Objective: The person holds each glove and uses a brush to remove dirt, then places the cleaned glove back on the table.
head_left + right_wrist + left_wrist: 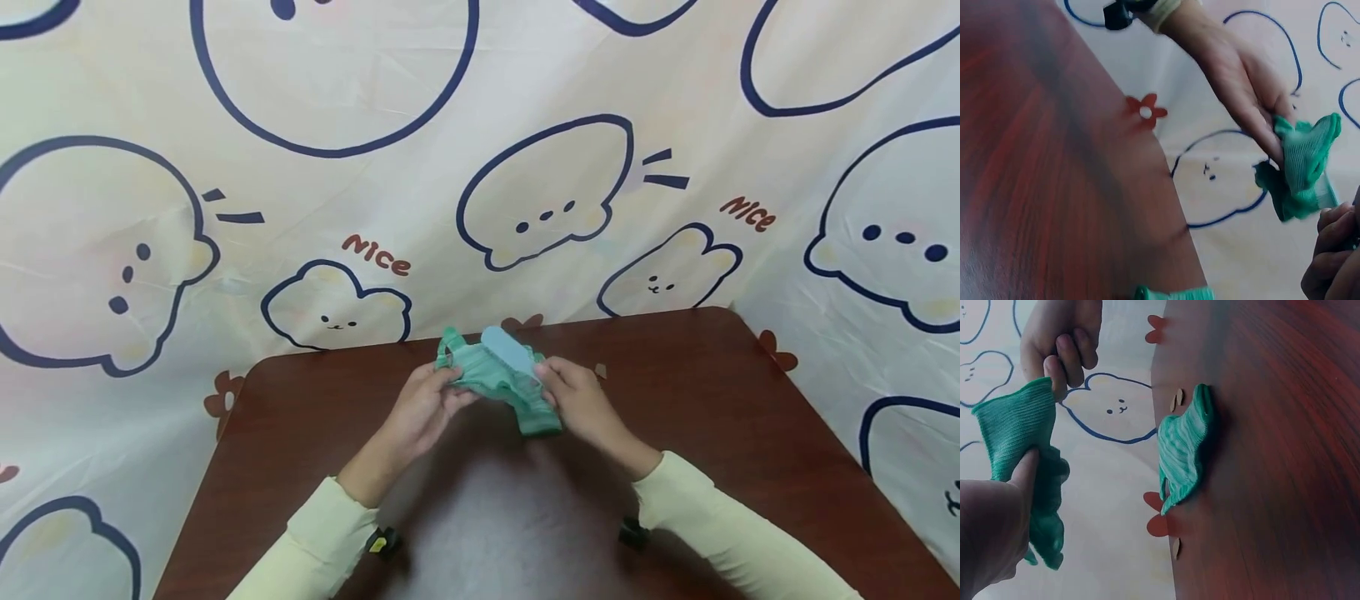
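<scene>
A green knit glove [480, 367] is held up over the table's far part. My left hand [423, 408] grips it, thumb on top; in the left wrist view the thumb presses into its ribbed cuff [1019, 419]. My right hand [581, 404] pinches the end of a light blue, flat, round-ended tool [506, 348] that lies against the glove. In the left wrist view the right hand's fingers [1069, 359] are curled and the glove hides the tool. A second green glove [1185, 450] lies on the table beyond the hands.
The dark reddish-brown table [300, 467] has its far edge close to a white cloth [420, 192] printed with cartoon outlines. A small tan piece [601, 370] is near that edge, right of the hands. Black wrist devices [633, 533] sit at the sleeves.
</scene>
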Motion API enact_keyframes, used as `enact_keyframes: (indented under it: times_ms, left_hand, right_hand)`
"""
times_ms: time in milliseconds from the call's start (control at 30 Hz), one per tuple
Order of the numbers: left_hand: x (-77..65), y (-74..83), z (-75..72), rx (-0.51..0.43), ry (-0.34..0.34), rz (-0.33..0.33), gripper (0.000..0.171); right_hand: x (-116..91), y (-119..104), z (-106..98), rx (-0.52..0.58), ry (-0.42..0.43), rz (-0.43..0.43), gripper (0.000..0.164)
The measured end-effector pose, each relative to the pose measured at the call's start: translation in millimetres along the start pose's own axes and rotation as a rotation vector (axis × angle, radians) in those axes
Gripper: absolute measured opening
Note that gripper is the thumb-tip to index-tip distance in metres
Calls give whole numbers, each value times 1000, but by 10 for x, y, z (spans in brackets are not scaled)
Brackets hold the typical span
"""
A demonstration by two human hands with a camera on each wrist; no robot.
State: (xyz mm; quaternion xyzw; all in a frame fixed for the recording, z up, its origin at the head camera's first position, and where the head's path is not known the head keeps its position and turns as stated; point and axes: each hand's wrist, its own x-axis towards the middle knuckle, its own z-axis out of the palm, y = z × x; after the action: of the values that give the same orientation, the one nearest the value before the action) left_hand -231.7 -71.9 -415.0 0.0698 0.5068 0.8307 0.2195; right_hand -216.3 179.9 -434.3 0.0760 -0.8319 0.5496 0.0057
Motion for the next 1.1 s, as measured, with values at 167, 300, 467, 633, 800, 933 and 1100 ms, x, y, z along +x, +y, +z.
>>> enact_keyframes:
  times_ms: [167, 300, 467, 633, 800, 933, 1100]
  left_hand:
    - [-51, 54, -101, -11, 83, 38, 48]
    - [-87, 92, -223, -48, 101, 68, 53]
    - [-56, 41, -165, -25, 62, 46, 50]
    - [1, 24, 12, 14, 4, 33, 45]
    - [13, 50, 61, 9, 3, 42, 45]
    - [0, 46, 47, -26, -2, 36, 47]
    - [-14, 22, 37, -50, -10, 31, 49]
  right_hand:
    - [101, 135, -170, 85, 117, 42, 37]
    - [103, 84, -226, 193, 81, 55, 38]
    - [-4, -107, -28, 244, -65, 44, 39]
    - [-92, -228, 197, 163, -167, -10, 39]
    - [-62, -230, 238, 109, -125, -32, 39]
    - [-36, -198, 191, 100, -85, -11, 37]
    - [-16, -161, 140, 77, -50, 21, 39]
